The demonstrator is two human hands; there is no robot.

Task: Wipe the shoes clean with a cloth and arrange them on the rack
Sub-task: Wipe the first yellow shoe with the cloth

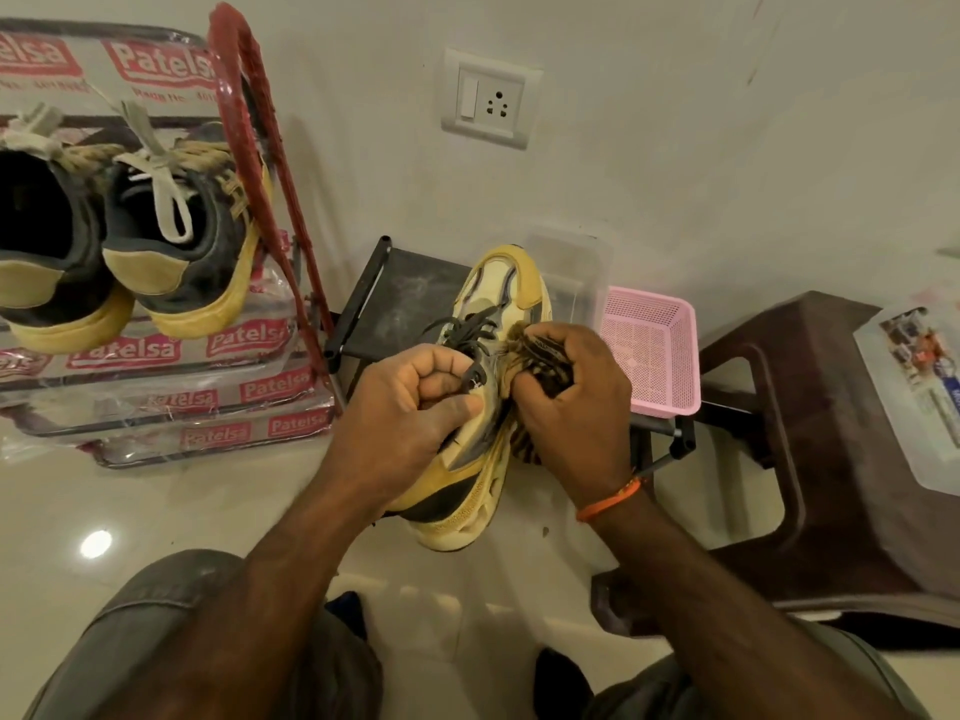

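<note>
**Yellow sneaker held in both hands, cloth pressed to its side**

Head view: near the centre of the frame, the left hand point(410, 407) curls its fingers and thumb round the collar of a pale yellow mesh sneaker with dark laces point(488, 387), toe pointing to 12 o'clock. At the shoe's 3 o'clock side, the right hand point(566, 402) is bunched tight round a striped brown-and-tan cloth point(540, 356), which it presses against the upper (an orange thread band sits on that wrist).

At 10 o'clock, a pair of dark grey sneakers with yellow soles and white laces point(130, 236) rests, heels toward the camera, on a rack wrapped in clear plastic printed in red point(171, 397). A red-bristled broom point(260, 148) leans against the wall beside it. Behind the held shoe stands a low black metal shelf point(400, 298); at 2 o'clock sits a pink perforated plastic basket point(649, 356), and at 3 o'clock a dark brown plastic stool point(831, 433).
</note>
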